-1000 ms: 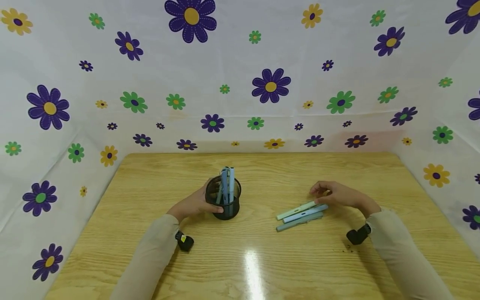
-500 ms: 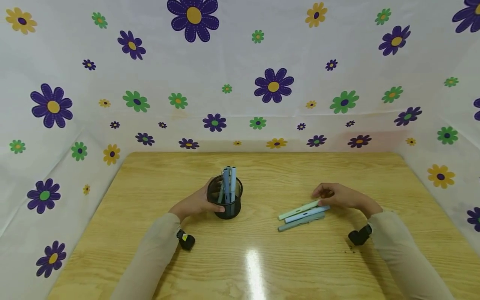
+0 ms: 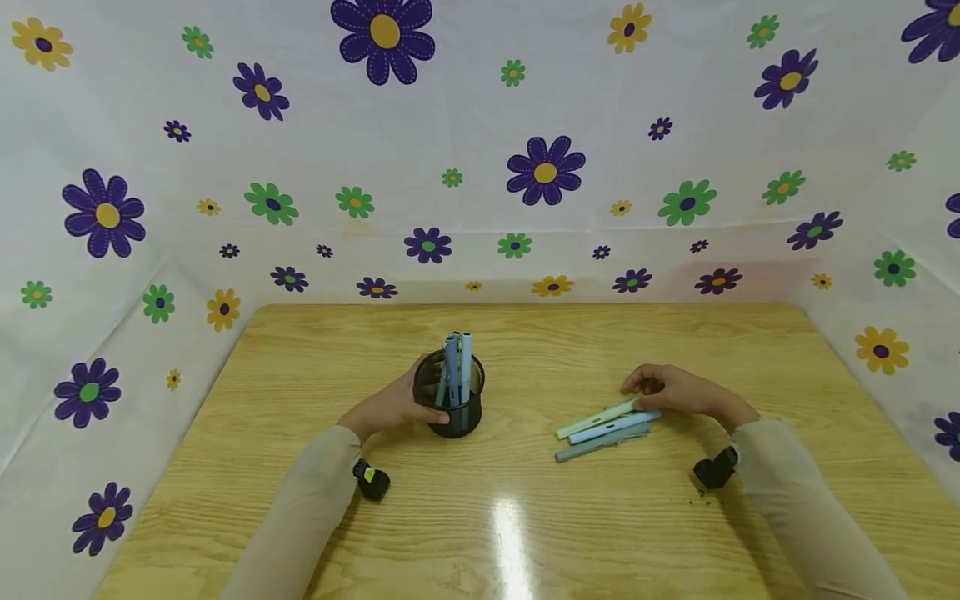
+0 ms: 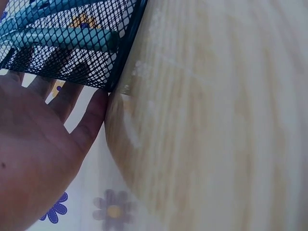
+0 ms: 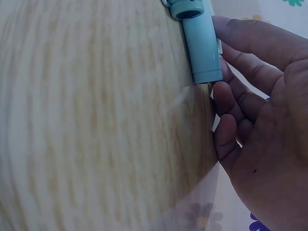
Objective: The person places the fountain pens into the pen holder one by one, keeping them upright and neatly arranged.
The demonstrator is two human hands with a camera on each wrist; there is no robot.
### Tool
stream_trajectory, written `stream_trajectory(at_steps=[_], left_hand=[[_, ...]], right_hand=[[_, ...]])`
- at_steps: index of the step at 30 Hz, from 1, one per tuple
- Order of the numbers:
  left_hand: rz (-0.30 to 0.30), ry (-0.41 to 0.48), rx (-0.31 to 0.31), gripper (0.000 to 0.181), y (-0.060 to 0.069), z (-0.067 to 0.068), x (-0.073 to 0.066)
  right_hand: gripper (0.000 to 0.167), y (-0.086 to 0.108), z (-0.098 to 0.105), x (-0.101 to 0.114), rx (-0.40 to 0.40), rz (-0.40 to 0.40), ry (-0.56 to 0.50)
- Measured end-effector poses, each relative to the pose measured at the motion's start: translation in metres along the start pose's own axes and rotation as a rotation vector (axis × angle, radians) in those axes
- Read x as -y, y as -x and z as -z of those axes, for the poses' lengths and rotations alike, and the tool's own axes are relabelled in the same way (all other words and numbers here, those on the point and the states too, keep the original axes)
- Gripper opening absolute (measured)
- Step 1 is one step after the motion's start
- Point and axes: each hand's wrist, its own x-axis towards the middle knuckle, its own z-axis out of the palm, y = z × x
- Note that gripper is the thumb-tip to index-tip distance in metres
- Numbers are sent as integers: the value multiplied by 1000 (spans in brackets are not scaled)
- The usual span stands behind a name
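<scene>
My left hand [image 3: 392, 408] grips a black mesh pen holder [image 3: 459, 422] from its left side, the thumb in front. Several blue and greenish pens [image 3: 466, 367] stand in it; one teal pen [image 4: 67, 39] shows through the mesh in the left wrist view. To the right, my right hand [image 3: 681, 390] pinches the far end of a light green pen [image 3: 595, 421] between thumb and fingers. Beside that pen lie a light blue pen [image 3: 609, 428] and a grey-green pen [image 3: 596, 444]. In the right wrist view the light blue pen [image 5: 204, 53] partly hides the pinched one.
The wooden table [image 3: 405, 517] carries a bright glare streak [image 3: 512, 542]. Small dark specks [image 3: 701, 497] lie near the right wrist camera [image 3: 716, 468]. A flower-print white cloth [image 3: 480, 200] borders the table at the back and both sides.
The view shifts slightly. Both hands, the pen holder and the loose pens stay in nearly the same places; the right hand's fingers stay at the light green pen's end.
</scene>
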Motion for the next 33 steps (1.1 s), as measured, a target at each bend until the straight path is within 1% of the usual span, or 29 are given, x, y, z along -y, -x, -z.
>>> stream_trajectory(at_steps=[8, 15, 23, 28, 33], left_hand=[[-7, 4, -2, 103, 0, 0, -1], [-3, 9, 1, 102, -1, 0, -1], [-14, -10, 0, 100, -1, 0, 0], [-15, -16, -2, 101, -1, 0, -1], [-5, -3, -3, 103, 1, -1, -2]], right_hand=[[29, -1, -1, -2, -22, -2, 24], [27, -2, -2, -1, -24, 30, 39], [21, -5, -2, -2, -39, 11, 70], [20, -4, -1, 1, -31, 9, 71], [20, -4, 1, 2, 1, 7, 52]])
